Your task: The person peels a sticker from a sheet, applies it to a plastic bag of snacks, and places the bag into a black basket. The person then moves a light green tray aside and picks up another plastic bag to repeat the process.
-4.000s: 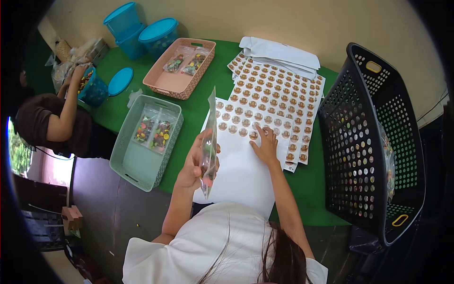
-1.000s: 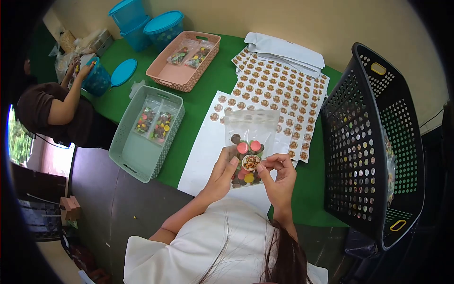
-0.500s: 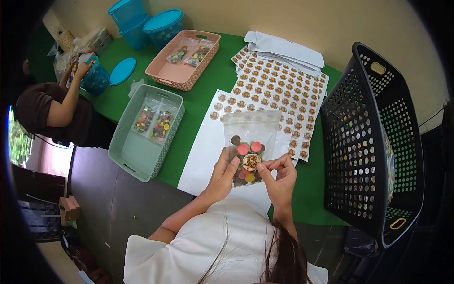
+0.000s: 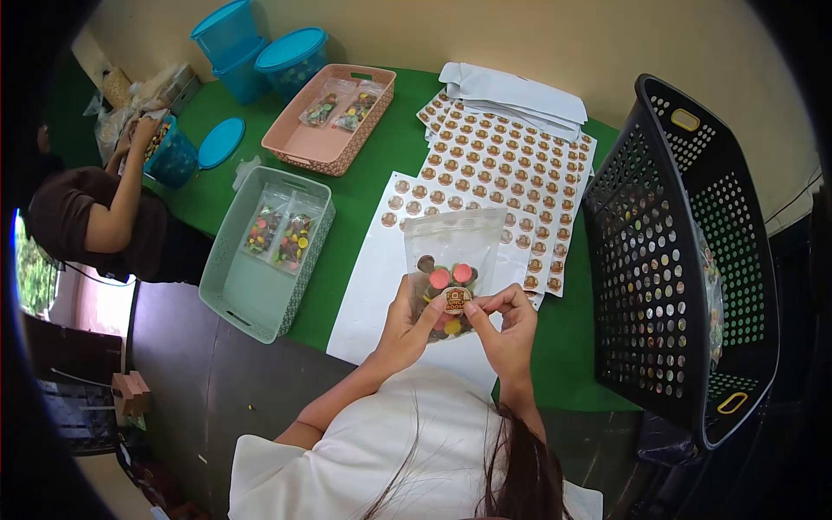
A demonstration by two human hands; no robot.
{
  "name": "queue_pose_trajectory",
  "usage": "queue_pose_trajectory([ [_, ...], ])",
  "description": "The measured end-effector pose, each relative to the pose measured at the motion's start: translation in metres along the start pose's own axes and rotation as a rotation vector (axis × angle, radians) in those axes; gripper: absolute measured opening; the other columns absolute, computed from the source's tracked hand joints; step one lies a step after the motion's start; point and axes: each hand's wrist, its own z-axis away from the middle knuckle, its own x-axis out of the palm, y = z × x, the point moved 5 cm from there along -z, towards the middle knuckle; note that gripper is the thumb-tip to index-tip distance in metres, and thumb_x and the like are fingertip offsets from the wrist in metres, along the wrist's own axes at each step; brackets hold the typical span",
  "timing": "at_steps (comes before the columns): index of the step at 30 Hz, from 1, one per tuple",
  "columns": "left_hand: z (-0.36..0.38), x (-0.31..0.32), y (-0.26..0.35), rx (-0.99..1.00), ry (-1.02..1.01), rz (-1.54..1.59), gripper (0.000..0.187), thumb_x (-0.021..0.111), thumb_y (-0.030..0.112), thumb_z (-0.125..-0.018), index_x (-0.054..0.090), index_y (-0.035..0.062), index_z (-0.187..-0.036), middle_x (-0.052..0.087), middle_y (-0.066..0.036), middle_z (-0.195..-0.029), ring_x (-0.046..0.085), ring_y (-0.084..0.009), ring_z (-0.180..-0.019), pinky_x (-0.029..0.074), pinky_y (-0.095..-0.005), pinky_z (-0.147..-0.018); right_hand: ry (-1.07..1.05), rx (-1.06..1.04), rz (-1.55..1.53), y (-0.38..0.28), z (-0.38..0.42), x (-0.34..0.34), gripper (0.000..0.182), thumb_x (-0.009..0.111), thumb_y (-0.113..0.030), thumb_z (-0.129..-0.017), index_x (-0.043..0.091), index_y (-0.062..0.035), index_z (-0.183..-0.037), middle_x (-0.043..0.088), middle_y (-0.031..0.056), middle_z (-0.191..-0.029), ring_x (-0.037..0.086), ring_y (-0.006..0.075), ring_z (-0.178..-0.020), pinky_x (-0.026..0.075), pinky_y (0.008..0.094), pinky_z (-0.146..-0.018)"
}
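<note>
the sticker [image 4: 457, 300], loose a second ago, now sits pressed on the pouch [image 4: 444, 260]; left hand [image 4: 406, 326] and right hand [image 4: 510, 328] both pinch it; labelling looks nearly done

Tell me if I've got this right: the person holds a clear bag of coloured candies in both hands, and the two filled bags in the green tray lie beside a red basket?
Not quite. The head view shows the clear bag in the left hand and right hand, and two bags in the green tray. But the neighbouring basket is pink, not red.
</note>
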Motion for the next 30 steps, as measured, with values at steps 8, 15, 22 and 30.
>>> queue_pose_trajectory([
  [8, -0.001, -0.013, 0.003, -0.088, 0.020, 0.097, 0.027, 0.040, 0.015, -0.086, 0.033, 0.0010, -0.108, 0.048, -0.012, -0.102, 0.051, -0.0147, -0.091, 0.042, -0.0273, -0.077, 0.114, -0.169, 0.197, 0.002, -0.003, -0.009, 0.012, 0.059, -0.003, -0.070, 0.052, -0.0004, -0.078, 0.057, 0.0095, -0.080, 0.052, 0.0147, -0.075, 0.041, 0.0257, -0.069],
  [15, -0.001, -0.011, 0.004, -0.028, 0.078, 0.116, 0.030, 0.034, 0.021, -0.089, 0.032, 0.0012, -0.111, 0.047, -0.010, -0.100, 0.048, -0.0107, -0.089, 0.041, -0.0225, -0.073, -0.115, -0.555, 0.908, -0.023, 0.012, 0.027, 0.038, 0.053, -0.036, -0.075, 0.052, -0.0221, -0.111, 0.019, 0.0179, -0.133, 0.003, 0.0348, -0.122, -0.005, 0.0460, -0.095],
  [22, 0.001, -0.006, 0.008, -0.089, 0.015, 0.150, 0.030, 0.025, 0.020, -0.090, 0.031, 0.0013, -0.113, 0.042, -0.010, -0.106, 0.045, -0.0138, -0.096, 0.039, -0.0261, -0.080, -0.073, -0.563, 1.065, 0.003, 0.018, 0.044, 0.040, 0.038, -0.048, -0.080, 0.046, -0.0315, -0.115, 0.011, 0.0174, -0.135, -0.009, 0.0335, -0.124, -0.018, 0.0483, -0.091],
  [30, 0.003, -0.014, 0.007, -0.070, 0.044, 0.083, 0.030, 0.026, 0.019, -0.090, 0.032, 0.0011, -0.112, 0.045, -0.010, -0.103, 0.047, -0.0135, -0.093, 0.038, -0.0253, -0.080, 0.003, -0.456, 1.153, 0.005, 0.007, 0.030, 0.045, 0.034, -0.048, -0.082, 0.042, -0.0248, -0.120, 0.008, 0.0176, -0.136, -0.008, 0.0354, -0.124, -0.018, 0.0508, -0.090],
])
